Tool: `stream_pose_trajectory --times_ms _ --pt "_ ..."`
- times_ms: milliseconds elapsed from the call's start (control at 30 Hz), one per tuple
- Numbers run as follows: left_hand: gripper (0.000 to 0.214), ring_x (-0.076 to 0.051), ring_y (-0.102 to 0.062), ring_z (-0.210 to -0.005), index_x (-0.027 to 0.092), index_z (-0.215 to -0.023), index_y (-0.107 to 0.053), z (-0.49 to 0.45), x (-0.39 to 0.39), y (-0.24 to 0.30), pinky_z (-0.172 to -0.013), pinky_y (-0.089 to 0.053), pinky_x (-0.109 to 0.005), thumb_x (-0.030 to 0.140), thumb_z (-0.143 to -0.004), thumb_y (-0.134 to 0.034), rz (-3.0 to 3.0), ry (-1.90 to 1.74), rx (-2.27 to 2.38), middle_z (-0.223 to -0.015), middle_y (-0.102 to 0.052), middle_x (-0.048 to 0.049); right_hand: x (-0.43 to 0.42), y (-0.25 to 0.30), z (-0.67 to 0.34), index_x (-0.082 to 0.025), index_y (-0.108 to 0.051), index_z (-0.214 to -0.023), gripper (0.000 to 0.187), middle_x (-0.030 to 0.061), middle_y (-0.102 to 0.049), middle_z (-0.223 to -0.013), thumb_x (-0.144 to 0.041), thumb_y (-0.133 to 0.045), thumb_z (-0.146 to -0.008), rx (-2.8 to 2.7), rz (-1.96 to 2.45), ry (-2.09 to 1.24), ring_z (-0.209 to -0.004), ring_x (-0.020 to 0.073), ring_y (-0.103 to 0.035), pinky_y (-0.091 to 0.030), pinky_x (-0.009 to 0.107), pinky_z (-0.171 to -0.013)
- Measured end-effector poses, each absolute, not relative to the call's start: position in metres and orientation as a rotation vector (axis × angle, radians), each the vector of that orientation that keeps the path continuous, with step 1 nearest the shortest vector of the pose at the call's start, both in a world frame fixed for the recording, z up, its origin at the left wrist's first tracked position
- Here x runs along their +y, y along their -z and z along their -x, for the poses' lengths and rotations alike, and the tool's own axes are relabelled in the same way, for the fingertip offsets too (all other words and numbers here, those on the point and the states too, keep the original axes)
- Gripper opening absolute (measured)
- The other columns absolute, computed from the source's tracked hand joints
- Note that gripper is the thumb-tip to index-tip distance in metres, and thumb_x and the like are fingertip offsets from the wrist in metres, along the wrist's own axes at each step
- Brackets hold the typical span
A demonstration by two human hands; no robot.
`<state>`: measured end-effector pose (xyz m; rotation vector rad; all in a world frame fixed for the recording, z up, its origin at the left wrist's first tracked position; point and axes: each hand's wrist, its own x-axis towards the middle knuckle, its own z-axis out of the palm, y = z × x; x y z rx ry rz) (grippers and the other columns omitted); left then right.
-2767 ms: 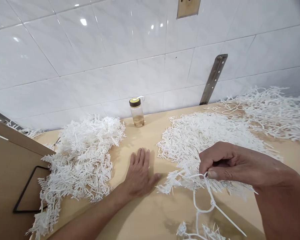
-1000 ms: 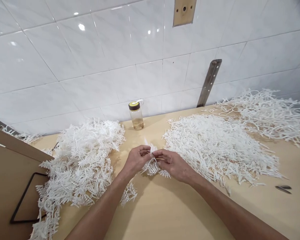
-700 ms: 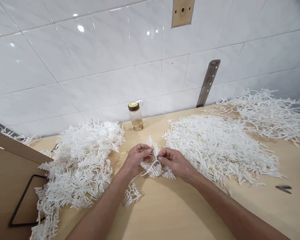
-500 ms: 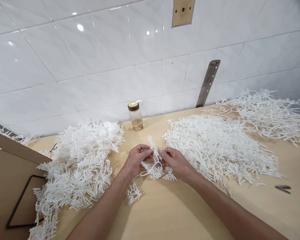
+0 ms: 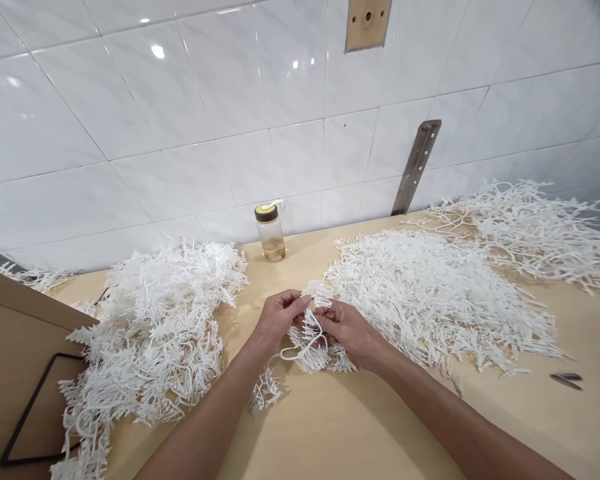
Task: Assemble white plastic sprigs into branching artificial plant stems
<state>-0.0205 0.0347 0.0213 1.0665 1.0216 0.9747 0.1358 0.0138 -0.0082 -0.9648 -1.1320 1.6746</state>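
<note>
Between my hands is a white branching sprig with fine, fringe-like tips and a curved stem, looking like an artificial plant piece. My left hand pinches it from the left, thumb against fingers. From the right, my right hand grips it close by, its fingertips partly hidden behind the white strands. More white tips hang below both hands, near the tabletop. A small loose white piece lies on the table by my left forearm.
Heaps of white sprigs lie left and right, with a stemmier pile at far right. A capped bottle stands near the tiled wall. Small dark snips lie at right; a cardboard box stands at left.
The sprig's upper tip, upright before, now leans right over my right fingers. My fingers have shifted slightly on it, and its curved stem shows more openly below.
</note>
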Motion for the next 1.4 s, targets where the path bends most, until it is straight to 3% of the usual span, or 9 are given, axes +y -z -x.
stream_pose_trajectory --times_ms 300,500,700,867,967,1133,1400 --pt "0.037 -0.011 -0.058 -0.057 0.014 -0.078 -0.062 0.023 0.035 -0.022 -0.056 -0.045 -0.023 0.043 -0.068 -0.081 -1.127 -1.066 1.049 -0.068 -0.066 -0.0024 0.016 0.001 -0.152 -0.017 -0.063 -0.090 0.025 0.0042 -0.068 -0.077 -0.041 -0.066 -0.084 -1.413 1.095 -1.539 -0.069 0.0180 -0.066 -0.054 0.030 -0.060" --pt "0.037 -0.009 -0.051 -0.046 0.015 -0.081 -0.060 0.028 0.032 -0.019 -0.045 -0.038 -0.021 0.044 -0.070 -0.080 -1.043 -0.968 0.958 -0.062 -0.058 0.0023 0.024 -0.008 -0.165 -0.019 -0.061 -0.109 0.034 0.0106 -0.066 -0.109 -0.036 -0.070 -0.081 -1.161 1.077 -1.410 -0.088 0.0205 -0.066 -0.058 0.035 -0.069" --pt "0.037 -0.009 -0.052 -0.048 0.015 -0.081 -0.061 0.025 0.030 -0.018 -0.047 -0.042 -0.022 0.042 -0.066 -0.083 -0.997 -0.898 0.915 -0.061 -0.057 0.0030 0.022 -0.006 -0.161 -0.018 -0.062 -0.111 0.041 0.0022 -0.064 -0.084 -0.049 -0.067 -0.084 -1.330 1.161 -1.338 -0.053 0.0096 -0.055 -0.051 0.028 -0.053" --pt "0.041 -0.015 -0.060 -0.057 0.014 -0.083 -0.064 0.021 0.025 -0.020 -0.050 -0.047 -0.024 0.039 -0.061 -0.086 -1.001 -0.799 0.935 -0.068 -0.065 -0.0022 0.022 -0.004 -0.161 -0.018 -0.065 -0.091 0.031 -0.0013 -0.059 -0.070 -0.048 -0.065 -0.084 -1.433 1.136 -1.359 -0.049 0.0084 -0.049 -0.045 0.023 -0.046" --pt "0.040 -0.013 -0.059 -0.053 0.014 -0.082 -0.064 0.021 0.025 -0.020 -0.048 -0.046 -0.024 0.039 -0.060 -0.087 -0.967 -0.817 0.951 -0.064 -0.063 -0.0006 0.023 -0.003 -0.161 -0.018 -0.064 -0.082 0.029 -0.0032 -0.055 -0.061 -0.047 -0.065 -0.084 -1.431 1.161 -1.347 -0.047 0.0083 -0.047 -0.042 0.022 -0.044" --pt "0.037 -0.008 -0.051 -0.042 0.013 -0.079 -0.066 0.022 0.029 -0.015 -0.042 -0.041 -0.021 0.039 -0.062 -0.086 -0.833 -0.902 0.905 -0.059 -0.060 0.0012 0.022 0.005 -0.161 -0.019 -0.062 -0.082 0.030 -0.0044 -0.052 -0.057 -0.049 -0.064 -0.084 -1.424 1.181 -1.345 -0.044 0.0089 -0.048 -0.041 0.022 -0.043" --pt "0.036 -0.013 -0.056 -0.049 0.014 -0.081 -0.065 0.020 0.027 -0.009 -0.047 -0.046 -0.026 0.042 -0.067 -0.083 -0.866 -0.978 0.962 -0.062 -0.063 -0.0011 0.019 0.005 -0.162 -0.019 -0.061 -0.079 0.026 -0.0035 -0.055 -0.060 -0.044 -0.064 -0.085 -1.531 1.188 -1.397 -0.047 0.0091 -0.051 -0.045 0.022 -0.045"
